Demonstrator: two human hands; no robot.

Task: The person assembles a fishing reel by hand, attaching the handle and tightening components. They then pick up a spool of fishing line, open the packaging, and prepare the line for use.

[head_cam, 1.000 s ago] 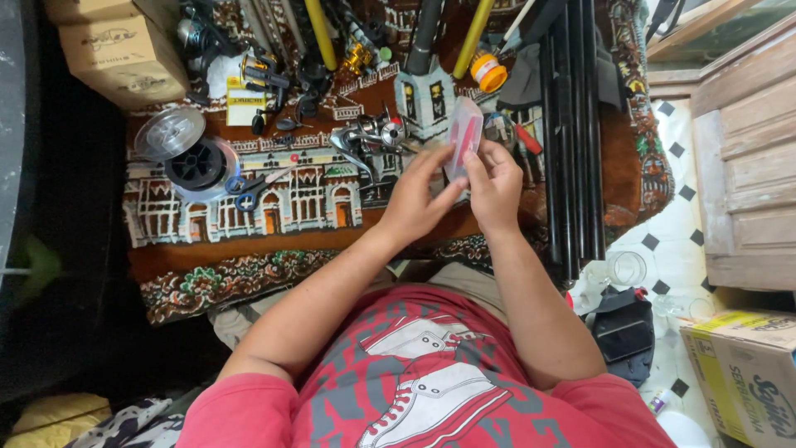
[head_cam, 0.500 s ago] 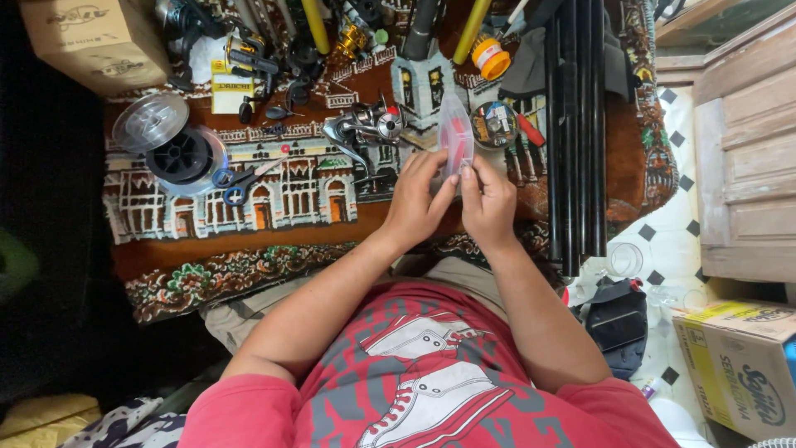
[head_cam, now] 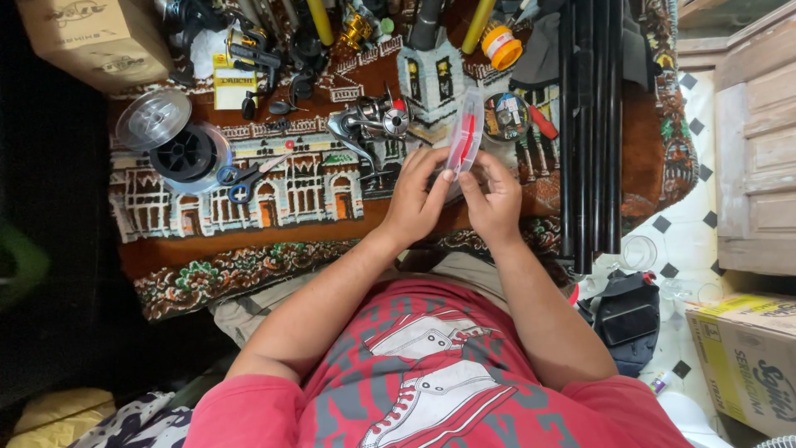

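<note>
Both the left hand (head_cam: 414, 195) and right hand (head_cam: 495, 202) pinch a slim clear plastic packet with red contents (head_cam: 465, 137) above the patterned rug's (head_cam: 274, 249) far edge, so slack fingertips could drop it among the silver fishing reel (head_cam: 373, 124).

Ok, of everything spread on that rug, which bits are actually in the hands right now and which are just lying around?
In hand:
- clear packet with a red piece inside, held upright over the rug
- left hand and right hand, both pinching its lower end

Lying about:
- fishing reel
- line spools
- blue-handled scissors
- black rods
- orange-lidded jar
- cardboard box
- patterned rug
</note>
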